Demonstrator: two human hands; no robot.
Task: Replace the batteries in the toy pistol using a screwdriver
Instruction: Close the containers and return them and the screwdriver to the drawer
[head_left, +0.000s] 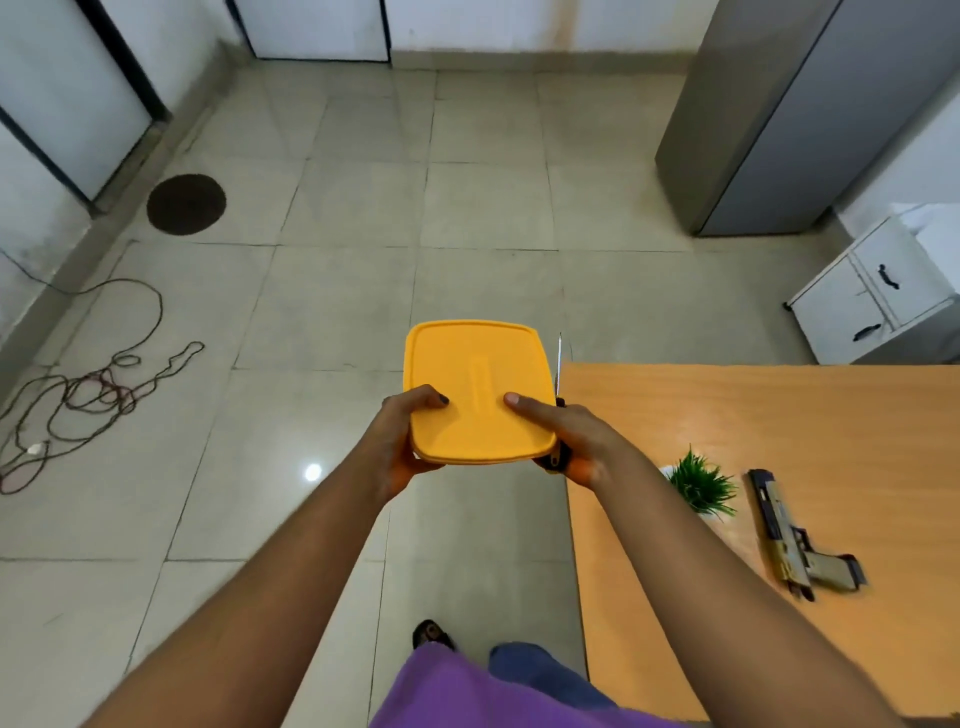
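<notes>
While both hands held a yellow box (475, 389) above the floor, left hand (397, 447) curled round its edge, right hand (566, 436) pinching box and screwdriver (559, 364), tan-and-black pistol (795, 535) lay flat on the table (779, 415) beside a plant (701, 483).

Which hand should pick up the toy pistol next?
Probably the right hand: it is nearer the toy pistol lying on the table. But it also holds the screwdriver against the yellow box; the left hand grips the far side.
</notes>
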